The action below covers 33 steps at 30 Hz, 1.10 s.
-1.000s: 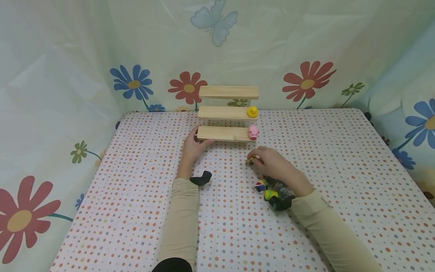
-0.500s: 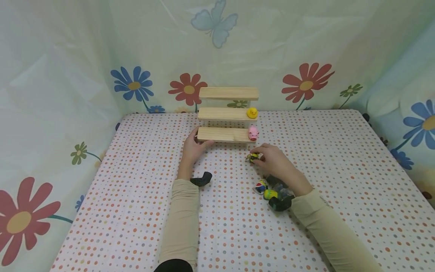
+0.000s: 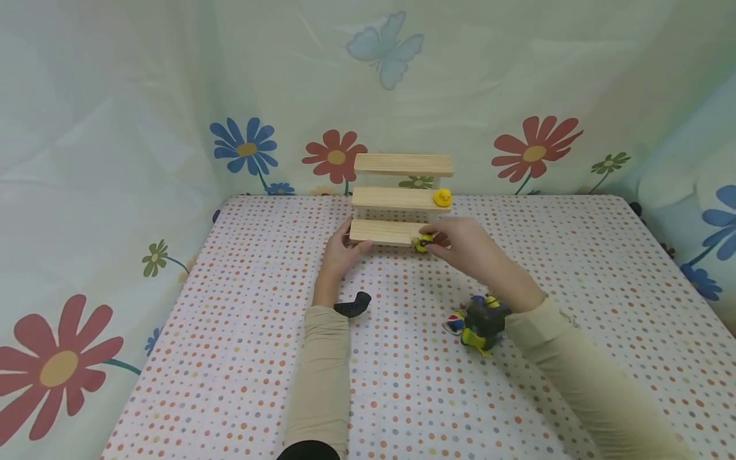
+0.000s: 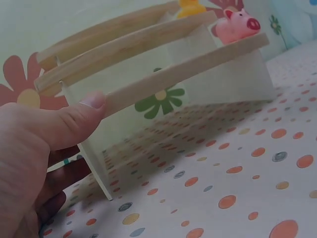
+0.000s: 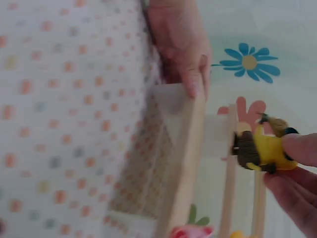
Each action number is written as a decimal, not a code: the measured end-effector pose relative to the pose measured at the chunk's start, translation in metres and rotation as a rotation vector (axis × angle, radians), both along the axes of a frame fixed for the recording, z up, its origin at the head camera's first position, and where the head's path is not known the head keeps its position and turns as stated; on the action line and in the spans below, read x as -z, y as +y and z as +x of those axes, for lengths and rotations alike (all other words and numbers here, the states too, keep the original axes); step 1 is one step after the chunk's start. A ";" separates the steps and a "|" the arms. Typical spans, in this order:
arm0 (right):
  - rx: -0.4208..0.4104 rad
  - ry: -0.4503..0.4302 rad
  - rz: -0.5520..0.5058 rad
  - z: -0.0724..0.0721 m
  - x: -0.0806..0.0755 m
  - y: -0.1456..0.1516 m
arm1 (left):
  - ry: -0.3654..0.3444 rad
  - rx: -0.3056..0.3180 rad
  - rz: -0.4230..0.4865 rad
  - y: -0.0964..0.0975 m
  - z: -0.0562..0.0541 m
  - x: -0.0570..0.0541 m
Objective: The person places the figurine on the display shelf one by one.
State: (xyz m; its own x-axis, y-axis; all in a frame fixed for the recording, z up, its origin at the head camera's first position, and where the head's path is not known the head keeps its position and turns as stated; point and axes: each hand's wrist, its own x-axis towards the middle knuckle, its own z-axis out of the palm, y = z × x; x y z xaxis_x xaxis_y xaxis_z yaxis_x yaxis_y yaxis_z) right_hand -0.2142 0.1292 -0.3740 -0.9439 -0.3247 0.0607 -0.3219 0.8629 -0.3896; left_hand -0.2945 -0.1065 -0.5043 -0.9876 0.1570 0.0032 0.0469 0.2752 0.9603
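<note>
A three-tier wooden step shelf stands at the back of the table. My left hand grips the left end of its lowest board, thumb on the front edge. Between the thumb and fingers of my right hand is a small yellow and dark toy figure, pinched and overlapping the lowest board's right part in the head view. A pink toy pig sits on that board's right end; my right hand hides it in the head view. On the middle board's right end sits a yellow rubber duck.
Several small toys lie bunched under my right wrist, among them a blue, red and white one and a yellow-green one. A dark wrist camera partly covers them. A flowered cloth backdrop rises behind the dotted tabletop.
My right hand has lifted the toy figure away from the toy bunch, up to the lowest board. The left hand keeps its grip on the shelf. The head view has shifted slightly.
</note>
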 end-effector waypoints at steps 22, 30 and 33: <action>-0.048 0.042 -0.038 -0.134 -0.023 -0.074 | -0.005 -0.011 0.003 0.000 -0.001 0.003; -0.045 0.046 -0.046 -0.137 -0.028 -0.080 | 0.034 -0.010 -0.022 -0.006 -0.005 -0.004; -0.048 0.049 -0.030 -0.137 -0.031 -0.083 | 0.049 -0.006 -0.027 -0.008 -0.006 -0.004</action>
